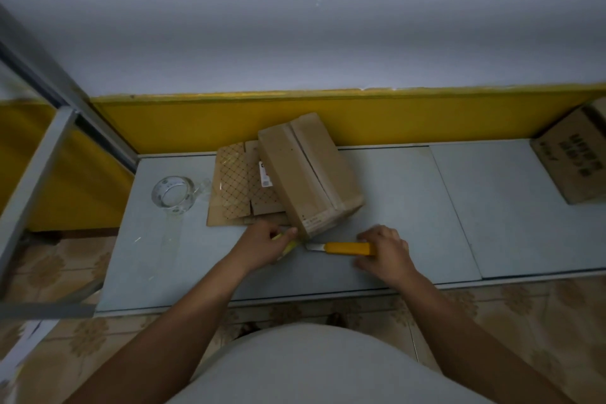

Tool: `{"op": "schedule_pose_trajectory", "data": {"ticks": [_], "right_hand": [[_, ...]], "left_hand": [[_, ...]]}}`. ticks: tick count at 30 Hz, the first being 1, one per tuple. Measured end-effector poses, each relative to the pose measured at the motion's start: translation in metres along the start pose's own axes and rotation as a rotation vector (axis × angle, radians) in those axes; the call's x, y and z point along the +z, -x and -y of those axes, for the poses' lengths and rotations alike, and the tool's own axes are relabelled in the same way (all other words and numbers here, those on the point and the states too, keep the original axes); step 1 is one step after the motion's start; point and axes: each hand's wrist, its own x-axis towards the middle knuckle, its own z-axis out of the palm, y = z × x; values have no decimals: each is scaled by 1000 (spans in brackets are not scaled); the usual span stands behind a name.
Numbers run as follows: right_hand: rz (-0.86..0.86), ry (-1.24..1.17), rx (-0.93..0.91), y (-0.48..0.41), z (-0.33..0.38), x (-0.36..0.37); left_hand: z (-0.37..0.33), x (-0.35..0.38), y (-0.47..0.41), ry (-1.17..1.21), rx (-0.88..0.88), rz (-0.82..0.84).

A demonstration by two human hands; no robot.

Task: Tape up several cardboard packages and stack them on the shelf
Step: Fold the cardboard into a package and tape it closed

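Clear tape roll (173,195) lies flat on the worktop (393,193) at 9 o'clock of the cardboard box (311,174), with lattice-printed flattened cartons (234,184) between them. The left hand (267,244) is at the box's near corner, fingers curled round a small yellow piece (289,248), thumb touching the cardboard. Plain brown, with a seam along its top, the box runs from 11 to 5 o'clock. At its 5 o'clock the right hand (385,252) grips a yellow knife (349,248), blade pointing to 9 o'clock. Another box (570,161) stands at far 3 o'clock.
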Motion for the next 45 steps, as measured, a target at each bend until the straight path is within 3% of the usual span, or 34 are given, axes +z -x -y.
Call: {"op": "schedule_pose_trajectory", "data": {"ticks": [4, 12, 18, 28, 32, 45], "right_hand": [[-17, 37, -52, 5, 1, 6], [93, -237, -226, 72, -3, -7], [144, -495, -194, 98, 45, -17], [224, -533, -19, 77, 104, -11], [266, -661, 49, 79, 112, -14], [250, -658, 48, 86, 127, -20]], "left_hand": [[3, -4, 4, 12, 16, -16], [6, -10, 11, 4, -21, -36], [0, -15, 18, -19, 5, -53], [-3, -9, 22, -43, -2, -118], [-4, -8, 27, -10, 92, -171], [-5, -4, 25, -18, 125, -191]]}}
